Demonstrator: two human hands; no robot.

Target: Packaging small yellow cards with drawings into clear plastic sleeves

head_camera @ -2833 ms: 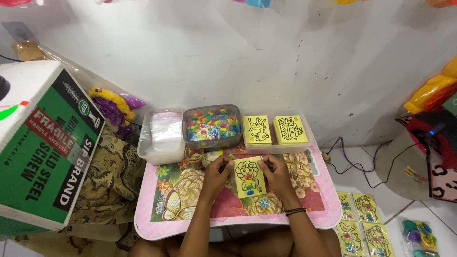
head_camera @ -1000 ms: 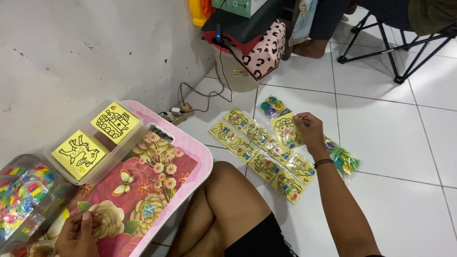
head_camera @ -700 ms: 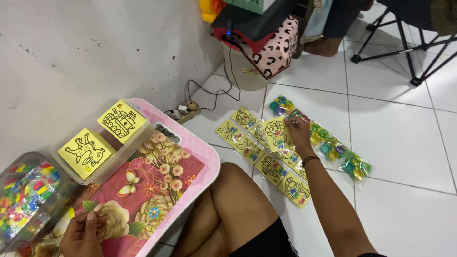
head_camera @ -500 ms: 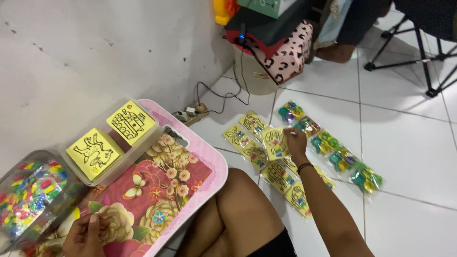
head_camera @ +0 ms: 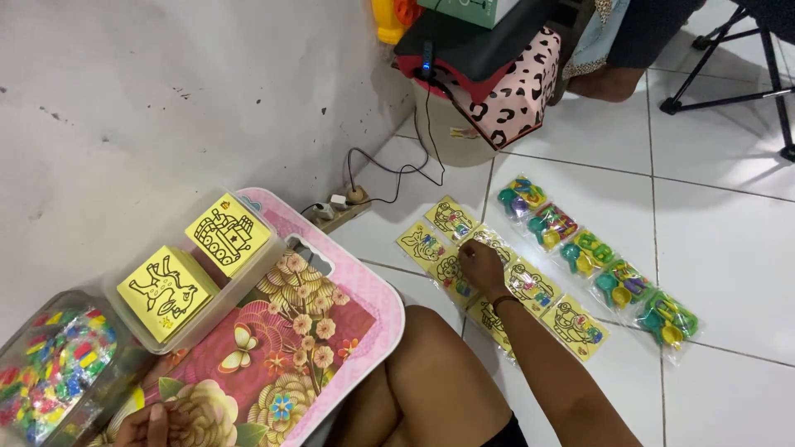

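**Reaching across the tiles**

White floor tiles (head_camera: pixel 720 248) lie open to the right of the packets. Her right hand (head_camera: pixel 480 265) rests fingers-down on the yellow picture packets (head_camera: pixel 571 323) laid in rows beside the knee; whether it grips one I cannot tell. Only part of the left hand (head_camera: pixel 149 424) shows at the bottom edge, on the flowered pink tray (head_camera: pixel 364 290), its grip unclear. Bagged coloured toys (head_camera: pixel 613 277) lie just beyond the packets.

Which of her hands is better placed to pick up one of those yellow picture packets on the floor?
The right hand: it rests on the yellow picture packets on the floor tiles. The left hand is far off, on the pink floral tray.
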